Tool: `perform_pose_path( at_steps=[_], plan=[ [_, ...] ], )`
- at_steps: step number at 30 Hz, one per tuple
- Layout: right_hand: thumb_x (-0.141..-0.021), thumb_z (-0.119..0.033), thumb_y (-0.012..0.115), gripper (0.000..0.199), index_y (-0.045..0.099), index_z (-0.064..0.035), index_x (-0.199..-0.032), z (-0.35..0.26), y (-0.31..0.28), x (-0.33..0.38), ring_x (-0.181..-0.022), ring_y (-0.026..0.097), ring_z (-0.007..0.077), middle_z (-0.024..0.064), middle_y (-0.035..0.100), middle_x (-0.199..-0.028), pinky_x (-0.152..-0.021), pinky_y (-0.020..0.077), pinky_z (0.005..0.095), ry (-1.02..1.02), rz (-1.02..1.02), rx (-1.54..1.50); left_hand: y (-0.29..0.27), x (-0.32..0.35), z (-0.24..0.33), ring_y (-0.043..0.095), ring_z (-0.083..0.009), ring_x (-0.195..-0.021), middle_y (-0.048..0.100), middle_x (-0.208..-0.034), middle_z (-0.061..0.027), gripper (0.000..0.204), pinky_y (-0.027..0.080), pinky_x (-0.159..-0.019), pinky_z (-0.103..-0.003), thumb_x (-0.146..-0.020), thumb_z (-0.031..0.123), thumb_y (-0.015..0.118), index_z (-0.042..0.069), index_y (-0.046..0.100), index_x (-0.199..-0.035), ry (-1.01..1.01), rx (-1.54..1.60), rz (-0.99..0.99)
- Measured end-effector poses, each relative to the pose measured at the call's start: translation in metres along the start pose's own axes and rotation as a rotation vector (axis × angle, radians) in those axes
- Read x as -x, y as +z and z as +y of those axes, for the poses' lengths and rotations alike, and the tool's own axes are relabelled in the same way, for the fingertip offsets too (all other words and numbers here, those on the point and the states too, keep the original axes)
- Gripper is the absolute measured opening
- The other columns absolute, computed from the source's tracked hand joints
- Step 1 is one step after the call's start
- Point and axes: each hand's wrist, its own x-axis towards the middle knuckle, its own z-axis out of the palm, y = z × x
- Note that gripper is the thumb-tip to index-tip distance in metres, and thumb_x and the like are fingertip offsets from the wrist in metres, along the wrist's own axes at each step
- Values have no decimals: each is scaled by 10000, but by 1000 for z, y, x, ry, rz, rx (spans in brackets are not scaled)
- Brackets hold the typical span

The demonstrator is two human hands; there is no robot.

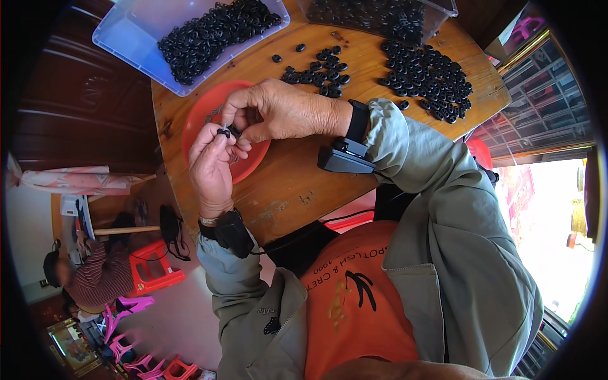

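My left hand (211, 171) pinches a small black plastic part (223, 132) between thumb and fingertips. Against it, my right hand (275, 109) has thumb and fingers closed close together; what they grip is too small and partly hidden to make out. Both hands meet above a round red-orange basin (201, 101), in which a few small silvery metal pieces (214, 114) show past my fingers. Loose black oval parts (326, 71) lie on the wooden table (278, 202) beyond my right hand. A larger heap of black oval parts (430, 79) spreads farther right.
At the back left, a clear plastic bin (136, 54) holds many black pieces; a second clear bin (437, 16) stands at the back right. To the left are a red plastic stool (155, 269) and a seated person (101, 275). Pink stools (120, 348) stand lower left.
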Motion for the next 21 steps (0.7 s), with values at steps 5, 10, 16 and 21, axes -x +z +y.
perform_pose_path(
  at_steps=[5, 10, 16, 21],
  plan=[
    [-798, -20, 697, 209, 622, -22, -993, 3, 1, 0, -719, 583, 76, 13, 640, -752, -676, 481, 254, -28, 1, -44, -1, 0, -1, 591, -181, -733, 570, -828, -76, 198, 464, -650, -291, -919, 181, 466, 1, 541, -887, -9, 7, 39],
    [-832, -54, 683, 212, 644, -3, -1035, 14, 4, -2, -773, 602, 86, 29, 666, -826, -717, 499, 254, -92, 69, -7, -4, -1, -1, 594, -182, -724, 585, -808, -83, 194, 463, -643, -290, -920, 178, 467, 5, 545, -879, 3, 47, 40],
    [-929, -179, 590, 223, 657, -28, -1078, 15, -4, -4, -773, 592, 63, -7, 665, -870, -705, 501, 228, 180, -6, -271, -5, 0, -1, 583, -178, -711, 606, -822, -111, 202, 451, -635, -279, -920, 191, 448, 19, 532, -858, -1, 51, -11],
    [-948, -205, 562, 234, 659, -39, -1082, 18, -6, -4, -761, 585, 54, -20, 659, -866, -691, 504, 212, 271, -13, -334, -4, -1, -1, 577, -175, -706, 596, -797, -105, 202, 447, -633, -275, -918, 199, 436, 25, 523, -864, -18, 69, -34]
  ],
)
